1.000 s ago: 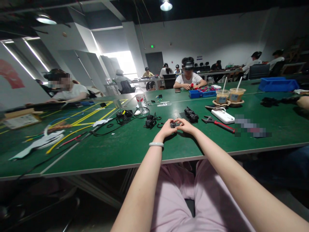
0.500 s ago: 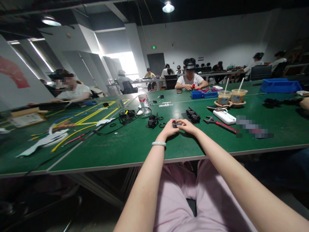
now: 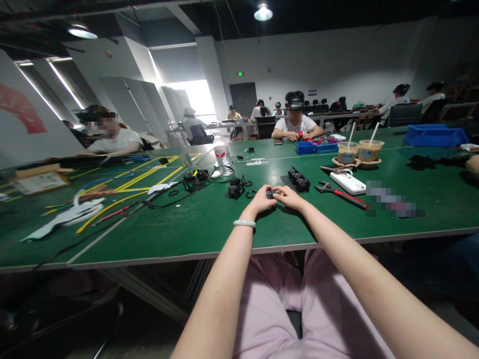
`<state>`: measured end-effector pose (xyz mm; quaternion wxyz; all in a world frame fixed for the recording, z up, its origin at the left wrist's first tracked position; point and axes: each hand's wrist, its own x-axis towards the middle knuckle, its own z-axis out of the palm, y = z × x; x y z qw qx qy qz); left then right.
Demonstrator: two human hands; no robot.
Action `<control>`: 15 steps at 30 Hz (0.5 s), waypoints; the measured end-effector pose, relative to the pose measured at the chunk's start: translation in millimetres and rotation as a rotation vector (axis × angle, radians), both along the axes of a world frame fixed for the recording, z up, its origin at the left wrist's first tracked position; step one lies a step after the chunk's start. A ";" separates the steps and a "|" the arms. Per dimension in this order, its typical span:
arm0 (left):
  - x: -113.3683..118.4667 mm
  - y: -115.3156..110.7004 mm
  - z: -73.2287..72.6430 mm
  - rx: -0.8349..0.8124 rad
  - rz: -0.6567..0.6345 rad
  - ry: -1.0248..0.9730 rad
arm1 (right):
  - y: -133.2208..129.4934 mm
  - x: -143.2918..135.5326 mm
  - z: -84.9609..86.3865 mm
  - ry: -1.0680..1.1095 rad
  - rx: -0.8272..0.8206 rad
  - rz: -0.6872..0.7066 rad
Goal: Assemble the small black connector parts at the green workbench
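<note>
Between my fingertips is a small dark part (image 3: pixel 270 195), mostly covered, so its kind cannot be made out. My left hand (image 3: pixel 262 200), below a pale bangle (image 3: pixel 244 224), is closed on its left side. From the right, the fingers of my right hand (image 3: pixel 290 197) pinch at the same part. Both hands rest low over the green table (image 3: pixel 209 224). Just beyond my right hand lies a black wheeled assembly (image 3: pixel 298 178). Left of my hands are another black assembly (image 3: pixel 235 188) and a black ring (image 3: pixel 250 194).
To the right lie an adjustable wrench (image 3: pixel 342 195) with red-and-black handle, a white power bank (image 3: pixel 348 183) and two iced drinks (image 3: pixel 369 149) in a carrier. Cables, a white glove (image 3: pixel 65 219) and a plastic bottle (image 3: pixel 223 160) are leftward. A co-worker (image 3: pixel 294 124) sits opposite behind blue bins (image 3: pixel 325 146).
The view has shifted slightly. Both hands stay together on the small dark part, with only slight finger movement; the things on the table keep their places.
</note>
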<state>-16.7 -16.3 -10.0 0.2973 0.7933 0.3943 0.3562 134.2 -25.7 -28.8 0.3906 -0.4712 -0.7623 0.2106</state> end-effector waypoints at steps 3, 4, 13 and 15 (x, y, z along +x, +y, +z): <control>0.4 -0.1 0.4 0.013 -0.001 0.011 | -1.9 -1.6 0.2 -0.030 0.011 -0.003; 0.6 -0.2 0.6 0.016 0.005 0.014 | -2.4 -2.2 0.0 -0.043 0.016 -0.007; 1.0 2.1 -0.7 0.041 0.020 0.019 | 3.3 -8.8 -7.9 -0.155 0.069 -0.081; 0.6 3.6 -1.8 0.058 0.011 0.026 | 5.2 -9.2 -10.2 -0.154 0.080 -0.088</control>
